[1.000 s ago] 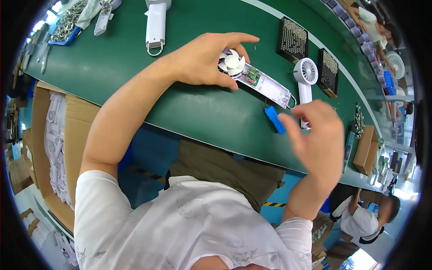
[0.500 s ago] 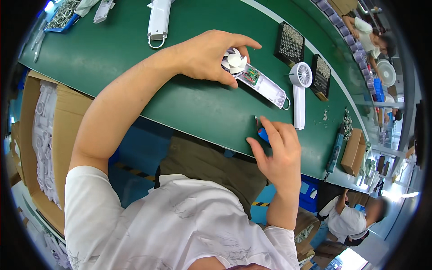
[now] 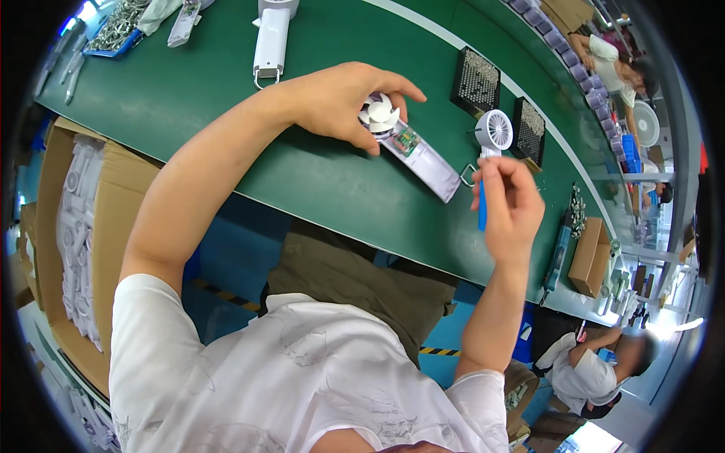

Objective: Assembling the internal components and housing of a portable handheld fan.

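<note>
My left hand (image 3: 340, 106) is curled around the round head of an opened white handheld fan, its thumb and fingers on either side of the white fan blades (image 3: 380, 113). A green circuit board (image 3: 406, 140) shows below the blades, in the fan's long handle shell (image 3: 430, 172). Off the handle's end lies a wire loop (image 3: 467, 176), close to my right fingertips. My right hand (image 3: 512, 200) is closed, with a slim blue object (image 3: 482, 208) in it whose kind I cannot make out. Behind that hand lies a white fan cover with a round grille (image 3: 495, 130), its handle largely hidden.
Two black trays of small metal parts (image 3: 477, 81) (image 3: 529, 130) stand at the far right. Another white fan (image 3: 270, 45) lies at the back. A blue electric screwdriver (image 3: 559, 253) and a cardboard box (image 3: 587, 257) are at right. A carton of white fan parts (image 3: 106, 241) stands left.
My right hand has moved right and away from me with the blue object, up to the handle's end and the fan cover. The opened fan has shifted slightly left and nearer me.
</note>
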`<state>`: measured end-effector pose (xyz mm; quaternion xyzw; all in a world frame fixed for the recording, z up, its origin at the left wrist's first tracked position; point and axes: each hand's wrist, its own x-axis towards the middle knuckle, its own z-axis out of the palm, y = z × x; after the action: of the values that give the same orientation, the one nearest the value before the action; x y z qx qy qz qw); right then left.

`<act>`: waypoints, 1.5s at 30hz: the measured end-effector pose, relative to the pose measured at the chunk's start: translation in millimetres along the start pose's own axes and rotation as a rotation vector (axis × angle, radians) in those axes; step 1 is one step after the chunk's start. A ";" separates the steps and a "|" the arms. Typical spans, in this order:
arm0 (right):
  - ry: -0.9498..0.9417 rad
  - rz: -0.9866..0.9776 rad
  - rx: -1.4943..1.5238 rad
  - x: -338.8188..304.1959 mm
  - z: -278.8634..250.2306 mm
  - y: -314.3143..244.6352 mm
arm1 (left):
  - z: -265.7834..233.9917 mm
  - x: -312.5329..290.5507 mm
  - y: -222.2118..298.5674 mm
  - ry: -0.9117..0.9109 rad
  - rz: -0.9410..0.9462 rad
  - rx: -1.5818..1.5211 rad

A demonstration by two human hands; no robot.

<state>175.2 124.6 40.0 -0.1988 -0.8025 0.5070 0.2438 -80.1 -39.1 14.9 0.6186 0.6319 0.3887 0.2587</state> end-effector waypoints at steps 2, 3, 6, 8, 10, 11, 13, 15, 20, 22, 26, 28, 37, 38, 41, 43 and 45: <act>-0.075 0.073 0.040 21.5 -4.9 1.4 | -4.2 -3.2 0.4 -0.045 0.001 -0.052; -0.131 0.139 0.038 29.3 -1.8 0.0 | -4.9 -3.8 -1.0 -0.048 0.009 -0.069; -0.283 0.265 -0.035 44.5 11.6 2.0 | -6.8 -2.0 -1.7 -0.071 0.016 -0.083; -0.353 0.334 -0.119 49.7 19.6 0.3 | -8.5 -1.1 -0.5 -0.074 -0.014 -0.088; -0.394 0.282 -0.125 49.1 23.9 1.0 | -9.0 0.0 -2.7 -0.095 0.006 -0.108; -0.426 0.238 -0.135 47.7 25.1 1.0 | -9.2 -0.1 -3.4 -0.094 0.013 -0.087; -0.451 0.214 -0.184 44.8 23.5 -8.1 | -8.2 -0.5 -5.5 -0.093 0.011 -0.091; -0.493 0.038 -0.349 39.5 22.5 -18.1 | -8.8 -1.4 -6.9 -0.096 0.008 -0.100; -0.498 -0.062 -0.450 35.8 24.0 -16.6 | -8.7 -1.5 -6.0 -0.095 0.026 -0.071; -0.529 -0.106 -0.521 39.5 25.4 -19.2 | -8.8 -2.1 -6.1 -0.091 0.024 -0.082; -0.551 -0.069 -0.551 41.1 27.6 -24.6 | -10.1 -1.1 -2.5 -0.090 0.012 -0.053; -0.534 -0.056 -0.526 39.6 28.6 -26.1 | -9.1 -2.3 -2.4 -0.072 0.030 -0.043; -0.535 -0.058 -0.506 36.5 33.5 -24.8 | 45.5 -73.0 50.6 0.723 -0.363 -0.432; -0.541 -0.057 -0.502 34.1 35.7 -25.1 | 59.8 -83.0 60.7 0.686 -0.508 -0.709; -0.520 -0.047 -0.475 26.2 44.3 -28.9 | 96.4 -79.6 81.9 0.657 -0.694 -0.985; -0.485 -0.040 -0.449 20.3 49.1 -32.0 | 99.0 -72.5 81.4 0.695 -0.675 -0.977; -0.496 -0.039 -0.463 18.0 52.8 -36.6 | 88.8 -60.8 76.3 0.595 -0.648 -0.990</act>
<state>126.9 82.0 57.3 -0.1042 -0.9348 0.3395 -0.0006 42.1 -88.8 17.4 0.0717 0.5772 0.6900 0.4308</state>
